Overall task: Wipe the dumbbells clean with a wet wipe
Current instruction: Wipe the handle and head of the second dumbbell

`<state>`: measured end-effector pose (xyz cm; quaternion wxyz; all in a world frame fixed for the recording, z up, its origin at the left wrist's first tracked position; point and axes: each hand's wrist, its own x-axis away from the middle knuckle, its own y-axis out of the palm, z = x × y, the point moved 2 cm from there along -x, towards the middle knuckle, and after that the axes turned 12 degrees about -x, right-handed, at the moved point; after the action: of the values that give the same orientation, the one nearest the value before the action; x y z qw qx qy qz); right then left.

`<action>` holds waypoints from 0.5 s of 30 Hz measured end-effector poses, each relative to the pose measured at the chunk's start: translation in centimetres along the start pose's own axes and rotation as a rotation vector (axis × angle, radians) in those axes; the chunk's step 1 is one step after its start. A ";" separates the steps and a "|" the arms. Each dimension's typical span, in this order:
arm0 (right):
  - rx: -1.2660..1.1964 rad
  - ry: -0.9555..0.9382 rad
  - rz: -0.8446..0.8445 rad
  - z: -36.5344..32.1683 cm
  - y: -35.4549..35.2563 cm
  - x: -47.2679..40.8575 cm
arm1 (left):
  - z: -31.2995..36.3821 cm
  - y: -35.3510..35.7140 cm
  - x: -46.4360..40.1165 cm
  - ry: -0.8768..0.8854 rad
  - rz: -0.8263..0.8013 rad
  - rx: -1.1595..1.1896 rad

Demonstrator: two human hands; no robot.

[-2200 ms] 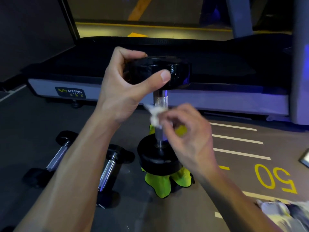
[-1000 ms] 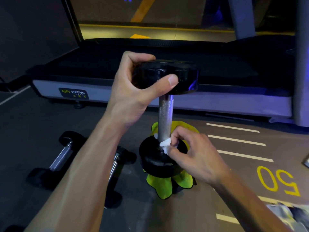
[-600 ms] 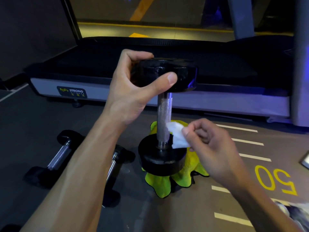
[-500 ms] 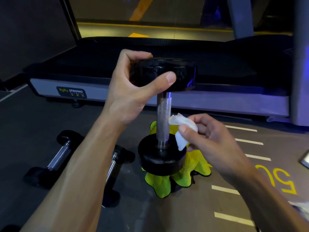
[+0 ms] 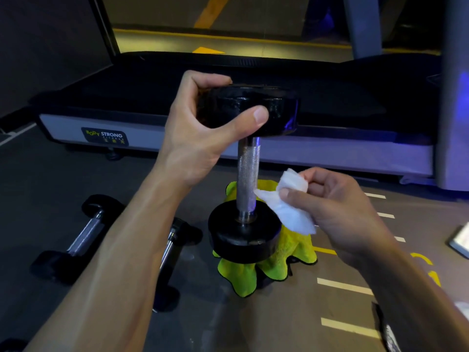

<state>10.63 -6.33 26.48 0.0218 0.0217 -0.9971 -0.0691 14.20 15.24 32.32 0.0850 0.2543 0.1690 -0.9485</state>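
White wet wipe (image 5: 291,207), crumpled, pinched between thumb and fingers of the right hand (image 5: 337,212); one corner reaches to the steel handle (image 5: 247,179) of the upright dumbbell (image 5: 247,174), and whether it touches cannot be told.

Left hand (image 5: 203,133): thumb and fingers wrapped around the top black weight (image 5: 253,107), holding the dumbbell vertical.

Dumbbell: black round ends, knurled metal handle between them; lower weight (image 5: 243,237) stands on a yellow-green cloth (image 5: 266,273) bunched on the floor (image 5: 253,326).

Two smaller dumbbells (image 5: 83,237), black ends and bright handles, lying on the floor to the left, the nearer one partly hidden behind the left forearm.

Floor: dark grey, with white stripes (image 5: 342,285) and yellow markings at right.

Treadmill (image 5: 330,97): black belt, grey side rail with a "BODY STRONG" label (image 5: 106,135), directly behind the upright dumbbell.

Pale flat item (image 5: 460,241) at the right edge; unclear what it is.
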 end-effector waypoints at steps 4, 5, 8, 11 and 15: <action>0.123 -0.097 0.021 0.7 -0.2 -0.2 | 0.0 0.0 0.0 0.003 -0.001 -0.014; 0.162 -0.110 0.023 0.7 -0.2 -0.3 | -0.1 0.0 0.0 0.004 -0.003 -0.016; 0.157 -0.082 -0.015 0.5 -0.3 -0.5 | 0.1 0.1 0.1 0.010 -0.002 -0.006; 0.218 -0.116 -0.057 0.3 -0.4 -0.3 | 0.1 0.3 0.1 0.013 0.000 0.006; 0.389 -0.145 -0.011 0.1 -1.6 -0.1 | 0.1 0.5 -0.2 0.006 0.004 -0.003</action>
<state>10.80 -7.95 26.19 -0.0551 0.0260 -0.9905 0.1232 14.44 14.74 32.30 0.0868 0.2572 0.1700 -0.9473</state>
